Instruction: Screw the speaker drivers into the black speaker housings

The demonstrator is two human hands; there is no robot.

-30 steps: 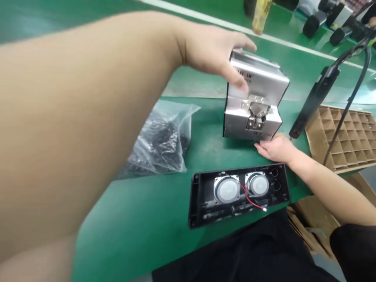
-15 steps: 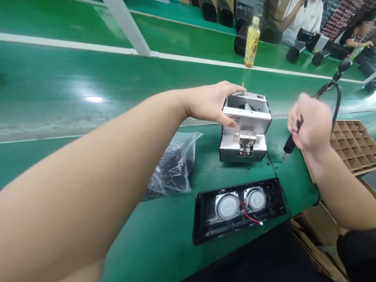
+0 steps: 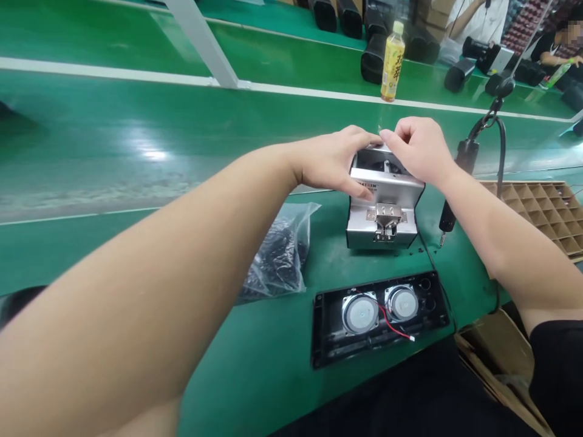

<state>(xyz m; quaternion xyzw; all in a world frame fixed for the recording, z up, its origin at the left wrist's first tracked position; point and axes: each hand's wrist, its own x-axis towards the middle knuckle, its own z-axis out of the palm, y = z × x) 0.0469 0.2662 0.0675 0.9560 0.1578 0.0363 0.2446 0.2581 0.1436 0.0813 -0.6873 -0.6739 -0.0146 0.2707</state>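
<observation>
A silver screw feeder (image 3: 387, 188) with an open top stands on the green bench. My left hand (image 3: 339, 161) grips its left side, thumb on the front face and fingers over the top rear edge. At the top right rear of the feeder, my right hand (image 3: 421, 145) is closed with its fingers curled; the exact contact of the fingertips is hidden. Behind my right forearm hangs a black electric screwdriver (image 3: 449, 215), out of the hand, bit pointing down. Nearer me lies a black speaker housing (image 3: 330, 346) with two round speakers and a red wire.
A clear plastic bag (image 3: 282, 261) of black parts lies left of the feeder. Small dark screws (image 3: 420, 250) are scattered to its right. A cardboard divider tray (image 3: 542, 212) sits at right, a yellow-labelled bottle (image 3: 392, 64) behind. Two people are across the bench.
My right hand has let go of the electric screwdriver and moved left to the top of the screw feeder. The screwdriver now hangs by itself. My left hand stays on the feeder.
</observation>
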